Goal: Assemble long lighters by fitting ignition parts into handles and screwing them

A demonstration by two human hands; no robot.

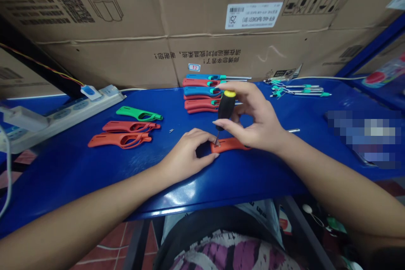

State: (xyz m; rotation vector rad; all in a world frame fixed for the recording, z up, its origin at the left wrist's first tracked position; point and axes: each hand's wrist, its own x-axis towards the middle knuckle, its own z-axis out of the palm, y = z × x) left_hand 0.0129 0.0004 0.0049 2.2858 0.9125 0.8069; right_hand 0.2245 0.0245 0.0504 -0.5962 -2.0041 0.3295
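My right hand (257, 122) grips a black screwdriver (225, 112) with a yellow cap, held almost upright. Its tip meets the near end of an orange gas lighter (229, 145) lying flat on the blue table. My left hand (191, 152) closes its thumb and fingers about that same end, steadying it beside the tip. The lighter's middle is hidden beneath my right hand, and a metal tube (295, 130) shows beyond it. To the left lie lighter shells: green (136, 113), red (131, 126) and orange (120, 139). A few tiny metal pieces (171, 130), probably screws, rest nearby.
Red and blue lighters with metal tubes (202, 92) are stacked behind my hands. Loose tubes with green fittings and wires (300, 89) lie back right. A white power strip (68, 112) runs along the left. Large cardboard boxes (126, 61) wall off the blue table's (177, 187) back.
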